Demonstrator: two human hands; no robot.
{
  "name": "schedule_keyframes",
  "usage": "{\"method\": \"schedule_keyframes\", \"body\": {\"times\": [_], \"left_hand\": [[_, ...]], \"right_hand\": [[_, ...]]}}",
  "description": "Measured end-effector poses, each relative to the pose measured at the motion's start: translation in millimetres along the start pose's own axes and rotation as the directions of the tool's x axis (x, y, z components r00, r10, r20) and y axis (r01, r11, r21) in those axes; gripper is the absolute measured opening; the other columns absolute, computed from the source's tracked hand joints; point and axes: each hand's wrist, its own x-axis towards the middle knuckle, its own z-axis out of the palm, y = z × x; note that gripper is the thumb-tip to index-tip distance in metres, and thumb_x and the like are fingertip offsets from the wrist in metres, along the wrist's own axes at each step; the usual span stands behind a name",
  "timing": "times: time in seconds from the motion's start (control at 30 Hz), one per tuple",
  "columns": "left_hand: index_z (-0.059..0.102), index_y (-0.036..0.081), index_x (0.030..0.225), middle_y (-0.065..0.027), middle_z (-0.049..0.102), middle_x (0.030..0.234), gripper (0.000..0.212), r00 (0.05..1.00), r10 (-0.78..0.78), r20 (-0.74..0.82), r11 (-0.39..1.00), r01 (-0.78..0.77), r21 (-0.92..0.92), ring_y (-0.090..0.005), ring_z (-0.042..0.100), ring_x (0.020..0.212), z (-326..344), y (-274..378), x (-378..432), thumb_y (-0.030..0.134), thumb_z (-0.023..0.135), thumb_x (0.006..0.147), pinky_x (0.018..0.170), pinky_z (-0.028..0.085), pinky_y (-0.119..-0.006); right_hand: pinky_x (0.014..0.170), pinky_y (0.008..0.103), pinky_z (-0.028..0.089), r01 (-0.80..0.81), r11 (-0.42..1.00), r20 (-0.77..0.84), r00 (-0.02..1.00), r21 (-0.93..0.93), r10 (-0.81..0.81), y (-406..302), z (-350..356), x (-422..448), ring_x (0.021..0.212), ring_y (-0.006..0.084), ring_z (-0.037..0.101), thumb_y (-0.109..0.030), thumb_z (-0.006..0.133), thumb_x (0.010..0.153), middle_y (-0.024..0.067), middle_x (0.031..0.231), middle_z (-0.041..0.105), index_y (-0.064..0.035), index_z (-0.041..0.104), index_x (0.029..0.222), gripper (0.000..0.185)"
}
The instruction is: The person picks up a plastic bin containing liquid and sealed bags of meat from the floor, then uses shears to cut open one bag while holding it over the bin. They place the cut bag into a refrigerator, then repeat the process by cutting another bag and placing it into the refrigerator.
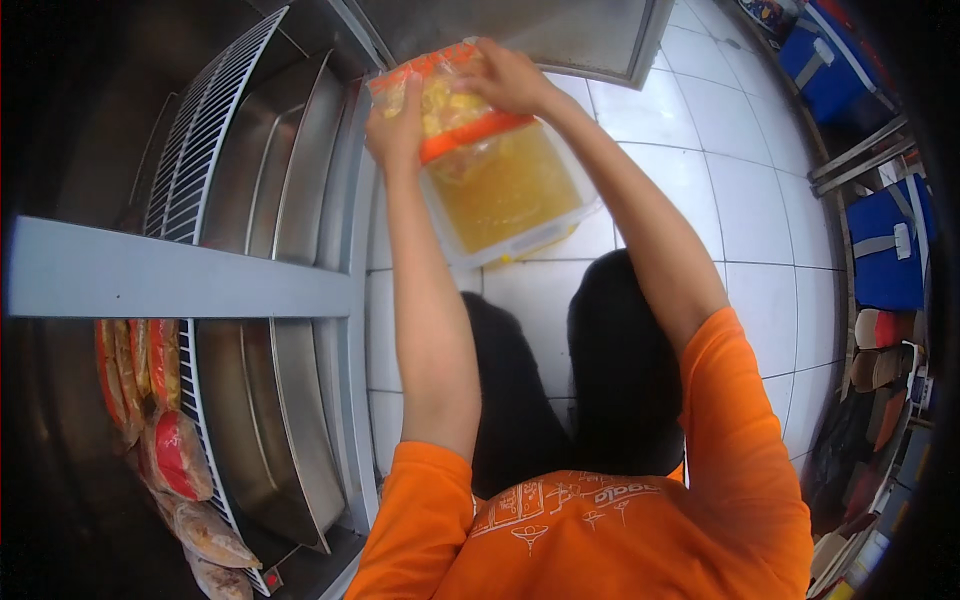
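Between my two hands is a clear plastic bag with orange printing (435, 97), holding yellowish pieces. My left hand (397, 124) grips its left side, thumb on the front. My right hand (506, 79) holds its upper right part, fingers spread over the plastic. Right below the bag, a clear rectangular plastic tub (517, 187) of yellow liquid or food stands on the tiled floor. The bag covers the tub's far end; whether the two touch, I cannot tell.
An open refrigerator with a grey frame (187, 281) is at left, with metal pans (300, 165), a white wire rack (217, 120) and bagged food (176, 454). Its door (600, 37) stands at the top. Blue cooler boxes (885, 247) and shoes (874, 330) line the right side.
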Motion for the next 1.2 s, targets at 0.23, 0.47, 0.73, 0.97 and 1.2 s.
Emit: {"method": "schedule_keyframes", "body": {"times": [0.23,0.47,0.73,0.97,1.2], "left_hand": [[0.064,0.004,0.103,-0.0155,0.064,0.102,0.061,0.998,0.046,-0.042,0.991,-0.040,0.126,-0.0316,0.060,0.098,0,6,-4,0.055,0.065,0.069,0.085,0.045,-0.040],[0.066,0.003,0.102,-0.0185,0.064,0.102,0.067,0.992,0.094,-0.086,0.969,-0.071,0.238,-0.0321,0.059,0.100,3,7,-2,0.061,0.063,0.068,0.087,0.044,-0.038],[0.066,0.001,0.100,-0.0203,0.063,0.102,0.069,0.995,0.033,-0.098,0.963,-0.005,0.269,-0.0332,0.059,0.100,-1,8,-1,0.062,0.062,0.068,0.088,0.044,-0.039],[0.066,-0.001,0.098,-0.0204,0.064,0.099,0.068,0.987,0.103,-0.119,0.963,-0.069,0.261,-0.0326,0.060,0.097,-3,4,7,0.060,0.064,0.068,0.086,0.045,-0.039],[0.067,0.000,0.090,-0.0166,0.066,0.090,0.058,0.933,0.291,-0.210,0.955,-0.295,0.013,-0.0276,0.063,0.088,-2,15,-3,0.052,0.072,0.067,0.080,0.047,-0.037]], "right_hand": [[0.086,0.0447,0.043,-0.016,0.997,0.009,1.000,-0.082,0.017,7,11,1,0.101,0.0406,0.054,-0.045,0.059,0.082,0.0257,0.104,0.059,0.0039,0.042,0.118,0.063],[0.080,0.0475,0.044,0.020,0.999,-0.088,0.996,-0.028,-0.022,13,26,-3,0.094,0.0433,0.056,-0.044,0.053,0.086,0.0260,0.097,0.060,-0.0004,0.043,0.117,0.054],[0.077,0.0487,0.045,-0.067,0.993,0.005,0.998,-0.093,0.067,5,24,-2,0.091,0.0437,0.057,-0.045,0.049,0.088,0.0290,0.093,0.059,0.0004,0.043,0.117,0.054],[0.079,0.0490,0.045,-0.097,0.991,-0.004,0.995,-0.092,0.097,-3,25,1,0.092,0.0434,0.057,-0.046,0.048,0.088,0.0288,0.095,0.059,0.0006,0.043,0.117,0.055],[0.083,0.0403,0.047,-0.122,0.931,-0.052,0.988,0.344,0.148,0,12,-8,0.094,0.0312,0.061,-0.034,0.059,0.085,0.0223,0.107,0.058,0.0019,0.043,0.119,0.052]]}}
